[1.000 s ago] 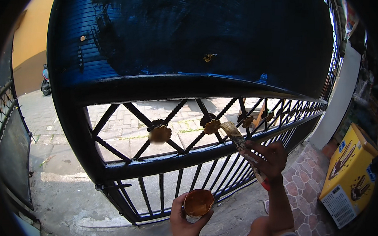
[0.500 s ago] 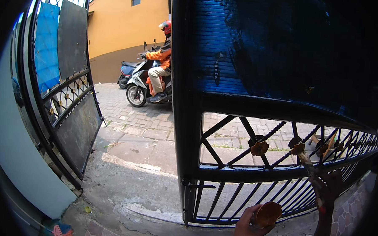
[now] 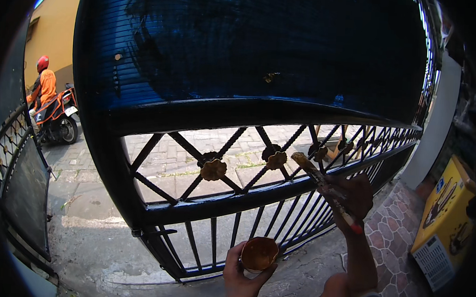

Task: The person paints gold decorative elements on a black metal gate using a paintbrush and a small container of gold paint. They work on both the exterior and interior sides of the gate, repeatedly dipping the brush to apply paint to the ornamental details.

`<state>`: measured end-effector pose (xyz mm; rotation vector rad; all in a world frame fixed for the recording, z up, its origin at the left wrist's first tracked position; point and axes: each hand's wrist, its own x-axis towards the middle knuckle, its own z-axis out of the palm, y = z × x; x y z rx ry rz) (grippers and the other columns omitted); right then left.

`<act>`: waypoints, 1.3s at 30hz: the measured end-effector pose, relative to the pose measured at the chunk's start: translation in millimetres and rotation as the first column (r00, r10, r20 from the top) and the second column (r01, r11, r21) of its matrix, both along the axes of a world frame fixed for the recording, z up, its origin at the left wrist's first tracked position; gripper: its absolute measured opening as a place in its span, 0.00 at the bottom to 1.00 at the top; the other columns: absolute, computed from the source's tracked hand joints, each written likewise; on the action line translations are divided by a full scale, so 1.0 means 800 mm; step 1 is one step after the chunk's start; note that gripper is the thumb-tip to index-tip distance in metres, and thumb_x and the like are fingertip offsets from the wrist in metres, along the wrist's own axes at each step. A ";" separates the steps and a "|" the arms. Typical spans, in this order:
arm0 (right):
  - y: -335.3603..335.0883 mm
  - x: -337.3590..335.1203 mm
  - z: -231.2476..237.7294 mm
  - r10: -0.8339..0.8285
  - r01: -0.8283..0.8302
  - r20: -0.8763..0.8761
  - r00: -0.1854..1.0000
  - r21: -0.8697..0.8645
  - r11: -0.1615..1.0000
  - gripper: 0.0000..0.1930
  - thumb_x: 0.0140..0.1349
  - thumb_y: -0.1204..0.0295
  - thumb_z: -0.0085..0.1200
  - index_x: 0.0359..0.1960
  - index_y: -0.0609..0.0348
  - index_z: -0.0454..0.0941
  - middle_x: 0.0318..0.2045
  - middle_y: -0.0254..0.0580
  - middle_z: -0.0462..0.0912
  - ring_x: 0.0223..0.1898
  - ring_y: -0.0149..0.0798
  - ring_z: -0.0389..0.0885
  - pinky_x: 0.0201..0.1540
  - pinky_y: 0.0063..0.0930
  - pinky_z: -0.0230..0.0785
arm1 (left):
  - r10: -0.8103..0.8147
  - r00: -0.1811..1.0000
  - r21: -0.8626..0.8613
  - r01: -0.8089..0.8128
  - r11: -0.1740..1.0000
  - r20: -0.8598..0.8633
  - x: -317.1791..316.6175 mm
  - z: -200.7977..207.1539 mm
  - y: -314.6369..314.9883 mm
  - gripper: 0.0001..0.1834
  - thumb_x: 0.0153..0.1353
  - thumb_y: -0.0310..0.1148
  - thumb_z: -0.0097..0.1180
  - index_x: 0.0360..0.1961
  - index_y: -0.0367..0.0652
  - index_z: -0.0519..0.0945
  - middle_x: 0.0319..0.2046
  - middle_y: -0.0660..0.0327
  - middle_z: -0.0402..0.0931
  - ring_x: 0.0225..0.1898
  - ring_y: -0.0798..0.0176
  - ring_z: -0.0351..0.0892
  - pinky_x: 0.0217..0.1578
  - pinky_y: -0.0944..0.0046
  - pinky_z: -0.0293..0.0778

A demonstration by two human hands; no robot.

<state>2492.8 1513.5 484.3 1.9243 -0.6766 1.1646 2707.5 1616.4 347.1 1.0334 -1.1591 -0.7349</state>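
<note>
My left hand [image 3: 240,286] is closed around a small cup [image 3: 260,254] with a brownish-gold coating or liquid inside, low in front of the gate. In my right hand [image 3: 357,199] is a paintbrush [image 3: 317,176], its gold-stained bristles pointing up and left. The bristle tip lies just right of a gold flower ornament [image 3: 276,160] on the gate's lattice, with a small gap showing between them. Another gold flower ornament [image 3: 213,170] sits farther left. More ornaments continue to the right, the nearest being a darker flower [image 3: 317,152].
The black metal gate [image 3: 176,215] with its blue upper panel [image 3: 210,52] fills the middle. At left stands another gate leaf [image 3: 28,192]. Beyond it, a rider in orange [image 3: 48,84] sits on a motorcycle [image 3: 56,116]. A yellow box [image 3: 443,210] stands on stone-patterned paving [image 3: 385,234] at right.
The view has swung right, bringing the yellow box in. The brush tip has come away from the second gold flower to its right side. The rider on the street has moved left.
</note>
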 end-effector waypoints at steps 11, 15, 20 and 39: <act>0.000 0.021 -0.001 -0.034 0.030 0.074 0.997 0.054 0.998 0.10 0.48 0.69 0.72 0.34 0.47 0.88 0.40 0.27 0.90 0.30 0.29 0.75 0.32 0.23 0.68 | -0.072 0.992 0.013 0.074 0.997 -0.103 -0.004 -0.006 0.001 0.37 0.50 0.24 0.76 0.62 0.41 0.72 0.52 0.57 0.78 0.55 0.61 0.79 0.51 0.61 0.78; 0.005 0.019 -0.006 0.032 -0.054 0.173 0.984 0.123 0.991 0.09 0.51 0.69 0.75 0.33 0.44 0.88 0.39 0.26 0.90 0.33 0.27 0.78 0.33 0.24 0.67 | -0.090 0.972 0.059 0.105 0.993 -0.216 -0.003 -0.008 -0.001 0.37 0.49 0.24 0.76 0.61 0.42 0.72 0.52 0.57 0.78 0.54 0.61 0.80 0.52 0.62 0.79; -0.006 0.025 -0.016 0.159 -0.162 0.033 0.987 0.099 0.982 0.07 0.54 0.68 0.72 0.35 0.44 0.88 0.41 0.29 0.90 0.34 0.29 0.78 0.33 0.25 0.66 | -0.100 0.986 0.064 0.109 0.992 -0.136 -0.008 -0.009 -0.001 0.37 0.50 0.23 0.75 0.61 0.42 0.72 0.53 0.58 0.78 0.53 0.61 0.81 0.51 0.63 0.79; -0.013 0.038 -0.015 0.279 -0.373 0.567 0.775 0.055 0.926 0.09 0.55 0.76 0.73 0.36 0.57 0.85 0.35 0.37 0.88 0.36 0.35 0.81 0.38 0.30 0.72 | -0.084 0.975 0.082 0.103 0.991 -0.208 -0.001 0.001 0.006 0.36 0.50 0.23 0.76 0.60 0.41 0.72 0.51 0.57 0.79 0.53 0.60 0.80 0.52 0.62 0.78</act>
